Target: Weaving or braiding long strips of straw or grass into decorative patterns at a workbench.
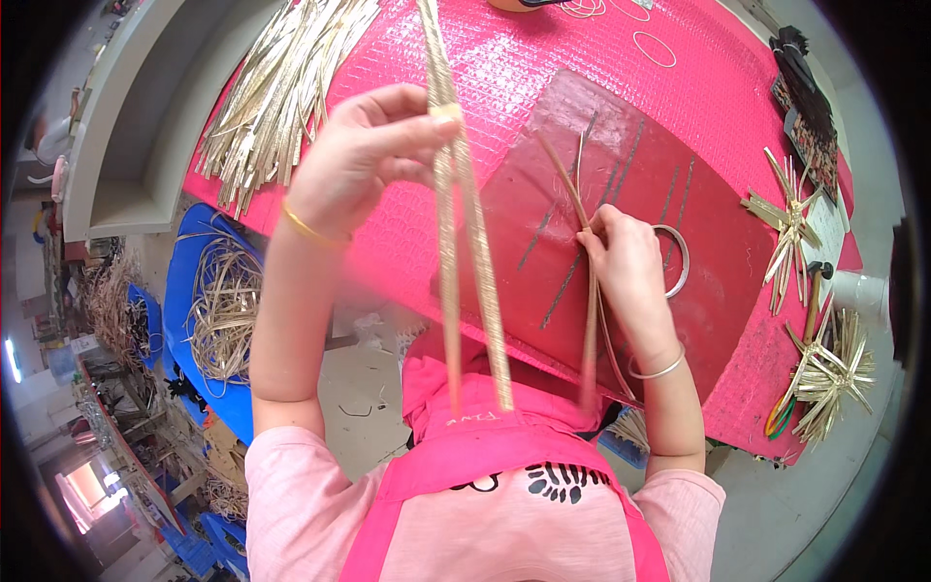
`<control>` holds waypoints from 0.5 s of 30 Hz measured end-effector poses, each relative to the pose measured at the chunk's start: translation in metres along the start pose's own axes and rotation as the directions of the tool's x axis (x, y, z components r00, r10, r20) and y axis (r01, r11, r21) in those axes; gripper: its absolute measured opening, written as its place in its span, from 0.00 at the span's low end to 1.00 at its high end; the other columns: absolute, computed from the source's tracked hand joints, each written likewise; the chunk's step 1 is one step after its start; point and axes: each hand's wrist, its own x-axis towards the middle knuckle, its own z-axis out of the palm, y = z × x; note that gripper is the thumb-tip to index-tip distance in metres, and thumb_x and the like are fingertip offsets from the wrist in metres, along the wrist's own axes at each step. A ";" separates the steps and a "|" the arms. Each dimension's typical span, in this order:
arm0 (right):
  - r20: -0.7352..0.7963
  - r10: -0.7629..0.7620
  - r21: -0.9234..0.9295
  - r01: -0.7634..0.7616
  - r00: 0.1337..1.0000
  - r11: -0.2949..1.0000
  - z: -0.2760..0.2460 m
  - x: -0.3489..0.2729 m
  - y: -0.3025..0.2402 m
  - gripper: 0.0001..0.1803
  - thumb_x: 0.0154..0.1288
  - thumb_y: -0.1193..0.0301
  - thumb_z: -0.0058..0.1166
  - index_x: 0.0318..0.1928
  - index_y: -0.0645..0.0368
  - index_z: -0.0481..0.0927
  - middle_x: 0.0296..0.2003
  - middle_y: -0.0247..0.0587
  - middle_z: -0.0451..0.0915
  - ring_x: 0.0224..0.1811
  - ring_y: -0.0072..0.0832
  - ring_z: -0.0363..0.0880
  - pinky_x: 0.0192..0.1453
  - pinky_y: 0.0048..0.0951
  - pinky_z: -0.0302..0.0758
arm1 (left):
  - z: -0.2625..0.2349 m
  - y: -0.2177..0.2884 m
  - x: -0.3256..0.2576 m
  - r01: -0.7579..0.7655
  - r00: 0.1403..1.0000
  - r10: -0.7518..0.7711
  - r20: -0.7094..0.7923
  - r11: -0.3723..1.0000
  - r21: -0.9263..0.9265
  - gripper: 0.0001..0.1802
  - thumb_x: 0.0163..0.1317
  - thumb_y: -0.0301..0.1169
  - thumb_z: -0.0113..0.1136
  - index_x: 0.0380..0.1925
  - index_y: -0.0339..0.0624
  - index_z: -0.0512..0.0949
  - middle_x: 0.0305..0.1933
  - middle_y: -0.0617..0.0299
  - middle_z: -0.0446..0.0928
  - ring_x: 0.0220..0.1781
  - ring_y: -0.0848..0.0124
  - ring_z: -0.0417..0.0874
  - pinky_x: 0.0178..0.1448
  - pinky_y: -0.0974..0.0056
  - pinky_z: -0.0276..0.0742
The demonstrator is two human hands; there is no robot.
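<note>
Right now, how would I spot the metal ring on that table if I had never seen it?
Start at the pink table cover and find the dark red mat on it. The metal ring lies flat there, just beside the right hand. Unlike the thin white loops farther up, it is grey and thick.

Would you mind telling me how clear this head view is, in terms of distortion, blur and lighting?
In the head view, fisheye distortion bends the pink table edges and leaves a black rim; the straw strips held up in the left hand look soft and slightly blurred close to the lens; the right hand is sharper; lighting is even, with a bright window glow at lower left.
</note>
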 end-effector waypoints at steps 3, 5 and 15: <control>-0.004 -0.039 0.599 0.034 0.999 0.800 -0.015 0.007 -0.005 0.07 0.50 0.76 0.54 0.30 0.65 0.73 0.24 0.39 0.76 0.24 0.21 0.74 0.28 0.20 0.70 | 0.014 -0.013 -0.002 0.049 0.998 -0.048 0.036 0.998 -0.031 0.08 0.51 0.26 0.55 0.32 0.35 0.73 0.28 0.61 0.75 0.27 0.77 0.76 0.29 0.76 0.75; -0.217 -0.030 0.814 0.198 0.976 0.547 -0.031 0.008 -0.019 0.04 0.52 0.78 0.51 0.30 0.66 0.73 0.26 0.35 0.76 0.26 0.18 0.74 0.30 0.18 0.70 | 0.024 -0.014 -0.006 0.084 0.993 -0.077 0.088 0.993 -0.085 0.09 0.52 0.27 0.54 0.33 0.34 0.73 0.30 0.60 0.75 0.29 0.75 0.77 0.30 0.75 0.75; -0.299 0.018 0.881 0.269 0.954 0.389 -0.012 0.003 -0.057 0.05 0.52 0.79 0.53 0.31 0.66 0.74 0.27 0.33 0.76 0.26 0.14 0.72 0.29 0.13 0.67 | 0.054 -0.018 -0.018 -0.029 0.999 0.024 -0.025 0.973 -0.230 0.09 0.49 0.24 0.57 0.31 0.32 0.71 0.27 0.57 0.75 0.25 0.74 0.76 0.26 0.74 0.73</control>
